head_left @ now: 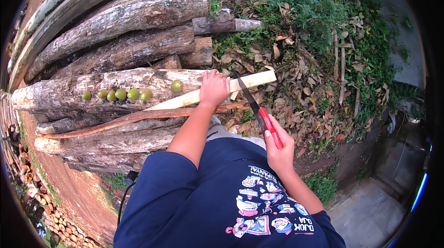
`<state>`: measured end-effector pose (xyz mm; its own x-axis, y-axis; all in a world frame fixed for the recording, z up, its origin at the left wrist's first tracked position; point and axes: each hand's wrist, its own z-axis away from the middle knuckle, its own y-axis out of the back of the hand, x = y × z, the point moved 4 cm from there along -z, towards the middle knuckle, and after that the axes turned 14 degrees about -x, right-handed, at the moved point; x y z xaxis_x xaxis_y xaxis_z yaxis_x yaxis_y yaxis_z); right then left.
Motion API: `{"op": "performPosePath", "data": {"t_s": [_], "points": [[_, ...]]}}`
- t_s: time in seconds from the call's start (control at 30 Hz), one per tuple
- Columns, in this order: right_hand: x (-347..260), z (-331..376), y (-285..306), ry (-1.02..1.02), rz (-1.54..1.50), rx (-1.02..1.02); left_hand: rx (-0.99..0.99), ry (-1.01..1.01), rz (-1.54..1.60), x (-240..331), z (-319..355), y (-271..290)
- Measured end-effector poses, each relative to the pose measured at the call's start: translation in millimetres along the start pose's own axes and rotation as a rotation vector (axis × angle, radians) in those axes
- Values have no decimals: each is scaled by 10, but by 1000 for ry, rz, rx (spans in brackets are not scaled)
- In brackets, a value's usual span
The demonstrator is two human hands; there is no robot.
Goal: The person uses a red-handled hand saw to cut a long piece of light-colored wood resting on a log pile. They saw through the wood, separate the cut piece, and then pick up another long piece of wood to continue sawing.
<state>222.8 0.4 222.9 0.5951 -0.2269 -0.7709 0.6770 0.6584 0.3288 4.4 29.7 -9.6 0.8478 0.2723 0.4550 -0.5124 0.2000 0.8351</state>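
Observation:
My left hand (pixel 214 90) presses down on a pale wooden slat (pixel 256 79), its fingers closed around the near edge. The slat lies slantwise over the log pile, with its right end jutting out past the logs. A hand saw (pixel 249 96) with a dark blade and a red handle is in my right hand (pixel 280 149). Its blade crosses the slat just right of my left hand, the tip pointing away from me. Whether the teeth have cut into the wood cannot be made out. Under the slat runs a long reddish-brown strip of wood (pixel 138 116).
Several small green fruits (pixel 121 94) sit in a row on a thick log (pixel 60 91), one apart at the right (pixel 176 85). More logs (pixel 125 14) are stacked beyond. Dry leaves (pixel 286 118) and green plants (pixel 314 17) cover the slope at right. Grey concrete (pixel 370 211) shows at lower right.

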Motion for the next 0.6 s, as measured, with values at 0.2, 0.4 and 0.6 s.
{"op": "performPosePath", "data": {"t_s": [0.2,0.4,0.6], "points": [[5,-123,-29,38,44,-1,-16,-2,-50,35,23,50],[407,-1224,-309,278,70,20,65,-74,61,53,44,59],[622,-2448,-644,132,-49,39,32,-13,28,29,-11,84]]}}
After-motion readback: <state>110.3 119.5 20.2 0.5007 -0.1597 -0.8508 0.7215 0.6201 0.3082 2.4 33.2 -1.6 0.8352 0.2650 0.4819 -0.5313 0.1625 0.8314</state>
